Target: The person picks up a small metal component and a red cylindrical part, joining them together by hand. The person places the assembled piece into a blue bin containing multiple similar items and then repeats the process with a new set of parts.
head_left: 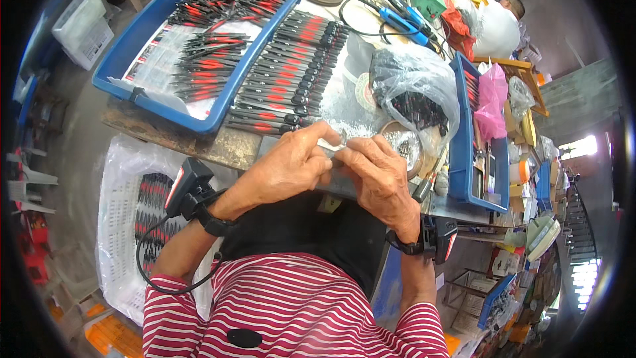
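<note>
The 2 hands meet over the near edge of the table (225, 151), with the left hand (291, 162) and the right hand (383, 176) pinched fingertip to fingertip on a small pale piece (338, 148); the fingers cover most of it, so its exact shape cannot be told. Just beyond the left hand, slim black-and-red pen-shaped pieces (285, 73) lie side by side in a long row. To the left of that row sits a blue tray (159, 111), lined with printed paper and holding 2 looser heaps of similar pieces. Just beside the right hand is a round dish (420, 159) of small shiny bits, and beyond it a clear plastic bag (404, 69) filled with dark parts. Farther right, a pink plastic bag (491, 103) lies across a narrow blue tray (462, 176). At lower left, a white basket (119, 225) with a plastic liner holds more black-and-red pieces. At upper right, another person in white (497, 30) is near the table's cluttered far end.
</note>
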`<state>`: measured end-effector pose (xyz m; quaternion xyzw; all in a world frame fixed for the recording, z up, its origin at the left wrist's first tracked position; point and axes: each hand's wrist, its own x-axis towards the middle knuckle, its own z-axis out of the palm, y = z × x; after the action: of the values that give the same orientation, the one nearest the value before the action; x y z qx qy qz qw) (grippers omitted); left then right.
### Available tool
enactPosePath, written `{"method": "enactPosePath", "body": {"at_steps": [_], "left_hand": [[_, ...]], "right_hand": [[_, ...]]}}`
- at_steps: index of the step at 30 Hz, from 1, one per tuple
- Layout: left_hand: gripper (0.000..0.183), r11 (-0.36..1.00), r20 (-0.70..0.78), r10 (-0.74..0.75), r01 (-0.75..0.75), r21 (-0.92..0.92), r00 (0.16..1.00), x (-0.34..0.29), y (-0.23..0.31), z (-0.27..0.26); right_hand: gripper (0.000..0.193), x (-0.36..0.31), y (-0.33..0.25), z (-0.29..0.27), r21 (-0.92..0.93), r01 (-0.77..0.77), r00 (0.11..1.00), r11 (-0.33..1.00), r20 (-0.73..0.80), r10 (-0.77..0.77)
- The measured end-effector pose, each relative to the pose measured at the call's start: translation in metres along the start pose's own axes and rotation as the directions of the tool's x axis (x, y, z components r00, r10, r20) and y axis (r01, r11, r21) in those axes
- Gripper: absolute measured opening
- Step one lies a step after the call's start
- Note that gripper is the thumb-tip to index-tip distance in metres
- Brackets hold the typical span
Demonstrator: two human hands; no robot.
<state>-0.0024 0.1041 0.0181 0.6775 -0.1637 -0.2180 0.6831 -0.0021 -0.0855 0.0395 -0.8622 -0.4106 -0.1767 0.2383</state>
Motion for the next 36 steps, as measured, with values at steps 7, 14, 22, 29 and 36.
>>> {"method": "enactPosePath", "body": {"at_steps": [7, 14, 22, 29, 36], "left_hand": [[0.035, 0.930, -0.439, 0.319, -0.188, 0.315, 0.840, 0.002, 0.011, -0.039], [0.032, 0.913, -0.612, 0.346, -0.104, 0.396, 0.711, -0.008, 0.014, -0.088], [0.027, 0.834, -0.672, 0.399, 0.058, 0.549, 0.624, -0.010, 0.001, -0.124], [0.025, 0.888, -0.690, 0.315, 0.055, 0.457, 0.652, -0.012, -0.007, -0.129], [0.024, 0.837, -0.666, 0.289, 0.156, 0.524, 0.688, -0.013, -0.003, -0.129]], "right_hand": [[0.021, 0.036, 0.043, 0.007, 0.004, -0.102, 0.989, 0.995, -0.107, 0.102], [0.015, 0.078, 0.092, 0.034, -0.043, -0.170, 0.970, 0.985, -0.185, 0.159], [0.009, 0.106, 0.117, 0.081, -0.204, -0.227, 0.959, 0.952, -0.214, 0.183], [0.009, 0.109, 0.124, 0.089, -0.211, -0.233, 0.960, 0.949, -0.205, 0.190], [0.010, 0.109, 0.125, 0.091, -0.241, -0.246, 0.960, 0.939, -0.192, 0.203]]}}
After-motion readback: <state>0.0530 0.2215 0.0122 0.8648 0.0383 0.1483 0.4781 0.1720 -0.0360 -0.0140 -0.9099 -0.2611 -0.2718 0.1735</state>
